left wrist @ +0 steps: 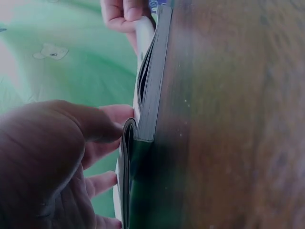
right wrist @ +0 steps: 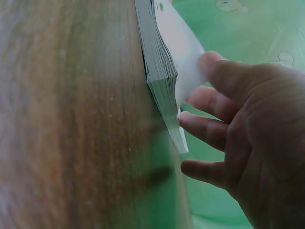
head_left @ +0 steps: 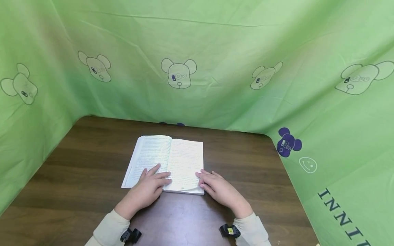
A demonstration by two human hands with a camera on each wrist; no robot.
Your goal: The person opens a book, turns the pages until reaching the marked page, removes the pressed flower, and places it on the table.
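An open book (head_left: 154, 152) with lines of print lies on the brown table. My left hand (head_left: 144, 192) rests on its lower part near the spine, fingers spread over the pages. In the left wrist view the thumb is by the book's lower edge, where the left-hand pages (left wrist: 125, 167) bulge at the fold. At the lower right corner, my right hand (head_left: 222, 191) pinches a page (right wrist: 178, 40) between thumb and forefinger. That page's corner is bent up off the thick stack of pages (right wrist: 159, 57) below. The other right fingers stay beside the book's side edge.
The wooden table (head_left: 246, 153) extends around the book on all sides. A green curtain (head_left: 215, 102) with bear-head prints hangs along the table's back and sides. Each wrist carries a small black camera, such as the right wrist camera (head_left: 230, 231).
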